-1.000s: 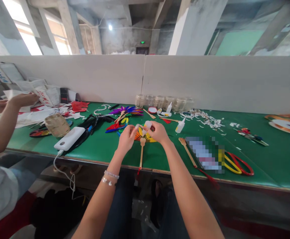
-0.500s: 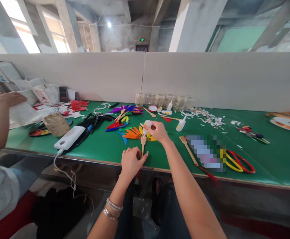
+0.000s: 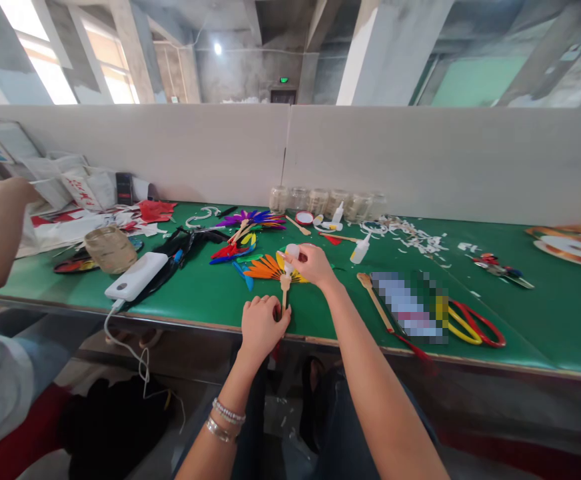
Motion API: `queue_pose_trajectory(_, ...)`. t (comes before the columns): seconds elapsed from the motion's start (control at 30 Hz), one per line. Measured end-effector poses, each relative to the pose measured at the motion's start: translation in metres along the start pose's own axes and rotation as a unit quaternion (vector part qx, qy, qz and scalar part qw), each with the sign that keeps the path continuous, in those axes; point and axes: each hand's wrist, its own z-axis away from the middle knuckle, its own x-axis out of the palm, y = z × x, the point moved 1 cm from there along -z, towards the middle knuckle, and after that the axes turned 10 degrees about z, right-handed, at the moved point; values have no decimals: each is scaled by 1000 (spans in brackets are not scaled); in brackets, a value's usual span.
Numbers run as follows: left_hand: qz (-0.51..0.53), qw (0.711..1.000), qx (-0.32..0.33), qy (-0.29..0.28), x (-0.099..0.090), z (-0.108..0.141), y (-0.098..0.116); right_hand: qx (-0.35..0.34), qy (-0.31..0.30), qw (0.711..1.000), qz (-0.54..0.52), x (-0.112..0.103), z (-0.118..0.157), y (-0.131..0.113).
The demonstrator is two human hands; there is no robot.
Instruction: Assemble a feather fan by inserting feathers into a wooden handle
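Observation:
In the head view, a feather fan (image 3: 264, 268) with orange and yellow feathers lies near the table's front edge. Its wooden handle points toward me, and my left hand (image 3: 263, 325) is closed around the lower end. My right hand (image 3: 313, 263) grips a small white glue bottle (image 3: 291, 253), nozzle down over the spot where the feathers meet the handle. Whether the nozzle touches the fan, I cannot tell. Blue feathers (image 3: 248, 280) lie just left of the fan. Another glue bottle (image 3: 360, 251) stands upright beyond my right hand.
A purple feather fan (image 3: 255, 219), several glass jars (image 3: 319, 201) and white scraps (image 3: 420, 237) lie farther back. To the left are a white power bank (image 3: 137, 276) with a cable and a co-worker's arm (image 3: 0, 233). Scissors (image 3: 478, 325) and a wooden handle (image 3: 375, 301) lie to the right.
My right hand and the glue bottle have dipped slightly toward the fan's handle, the bottle now more upright. My left hand stays on the handle. The co-worker's hands have shifted left.

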Motion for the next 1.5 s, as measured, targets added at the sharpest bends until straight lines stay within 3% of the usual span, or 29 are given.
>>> queue_pose_trajectory(0.33, 1, 1000, -8, -6, -1, 0, 1, -4, -23, 999, 37, -2, 2, -6)
queue_pose_trajectory(0.87, -33, 999, -1, -35, -3, 0, 3, 13, -9, 998, 64, 0, 3, -4)
queue_pose_trajectory(1.5, -36, 999, 12, -26, -2, 0, -1, 14, -9, 997, 81, -1, 3, -8)
